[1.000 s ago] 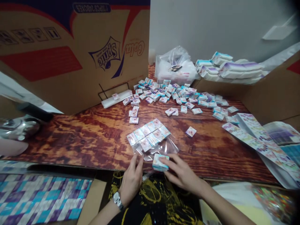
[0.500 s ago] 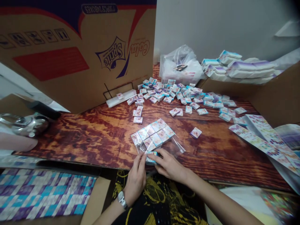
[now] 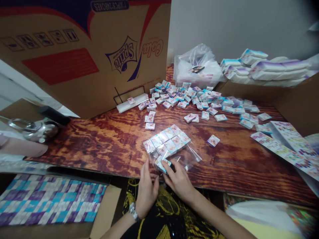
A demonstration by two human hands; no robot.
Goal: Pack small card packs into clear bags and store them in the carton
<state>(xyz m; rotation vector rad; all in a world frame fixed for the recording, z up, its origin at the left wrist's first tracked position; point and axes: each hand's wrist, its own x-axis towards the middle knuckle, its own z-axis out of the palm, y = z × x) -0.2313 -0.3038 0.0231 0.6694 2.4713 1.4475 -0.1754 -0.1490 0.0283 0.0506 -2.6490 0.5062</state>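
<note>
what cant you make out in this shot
Head view:
- Print on the loose packets: too small to read.
- packet at the bag mouth: right hand fingers cover part; in or out of the clear bag unclear.
- left hand: whether it pinches the bag is hidden by its back.
- shiny metal object: blurred, unidentifiable.

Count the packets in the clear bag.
10: nine packets in two rows inside the clear bag, a tenth packet at its mouth under the fingers of the right hand. Lower layers may be hidden.
</note>
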